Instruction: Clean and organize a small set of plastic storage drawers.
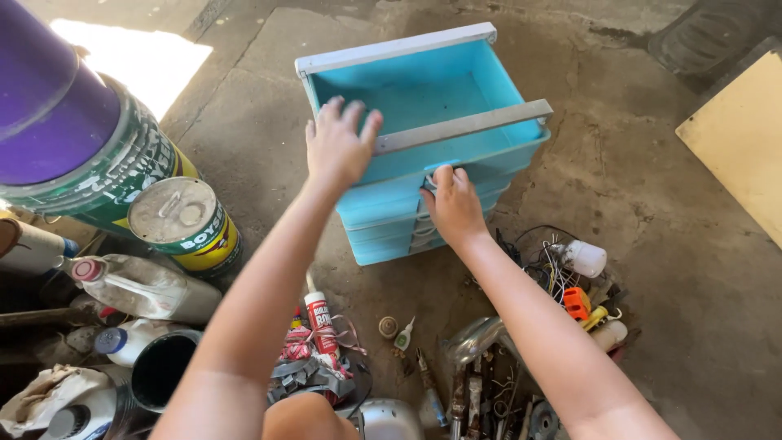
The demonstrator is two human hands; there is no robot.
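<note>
empty blue drawer unit [432,106], both hands [336,151]

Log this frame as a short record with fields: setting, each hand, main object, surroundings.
setting: concrete floor, seen from above
main object: blue plastic drawer unit, open on top with a grey bar across
left hand: on the unit's top edge by the bar
right hand: fingers at a front drawer handle
left of unit: paint can, clear plastic bottle
near front: sealant tube, pile of metal tools, tangled wires
</note>
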